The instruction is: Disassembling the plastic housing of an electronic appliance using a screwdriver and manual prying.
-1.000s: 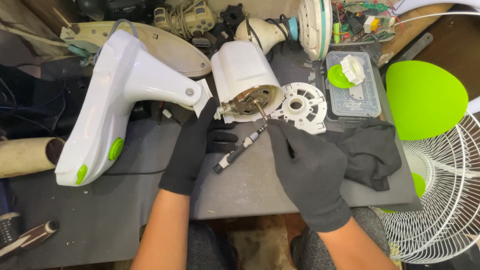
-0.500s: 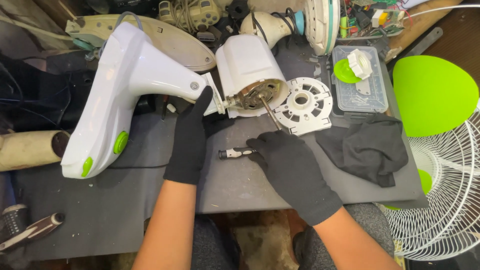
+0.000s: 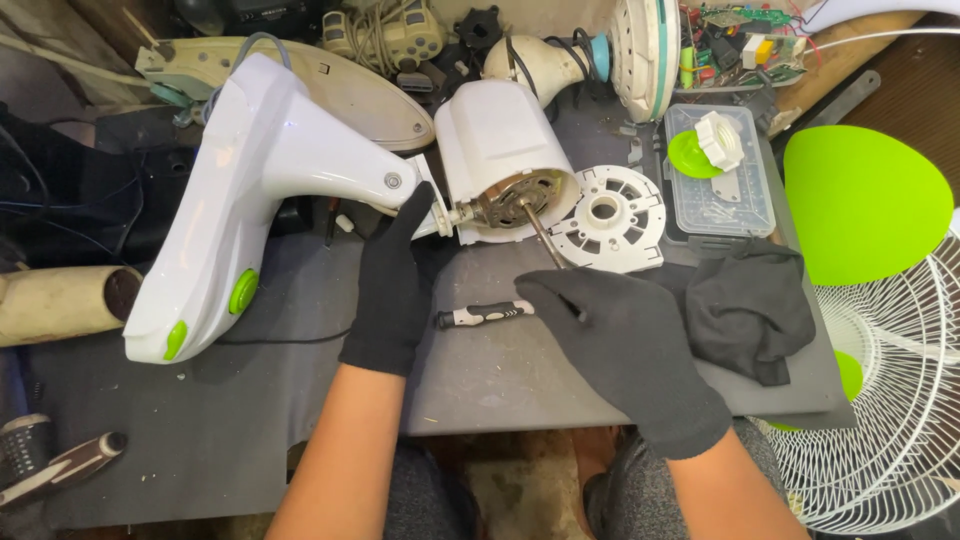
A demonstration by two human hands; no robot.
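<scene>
My left hand [image 3: 393, 290], in a black glove, reaches up and grips the neck joint [image 3: 437, 212] where the white fan stand [image 3: 250, 190] with green buttons meets the white motor housing [image 3: 495, 140]. The bare motor [image 3: 520, 198] faces me, its metal shaft [image 3: 545, 240] pointing at my right hand. My right hand [image 3: 620, 345], also in a black glove, rests on the grey mat [image 3: 500, 380]. Its curled fingers cover the blade end of a black and white screwdriver [image 3: 482, 314] that lies flat on the mat.
A white round vented plate [image 3: 610, 215] lies right of the motor. Behind it is a clear parts box [image 3: 735, 205] with a green disc and a white nut. A black cloth [image 3: 745, 310], a green fan blade [image 3: 865, 200] and a white fan grille [image 3: 890, 430] lie right.
My right hand has brought the screwdriver down from a slanted hold near the motor to lie flat on the mat. The left hand has slid up to the neck joint.
</scene>
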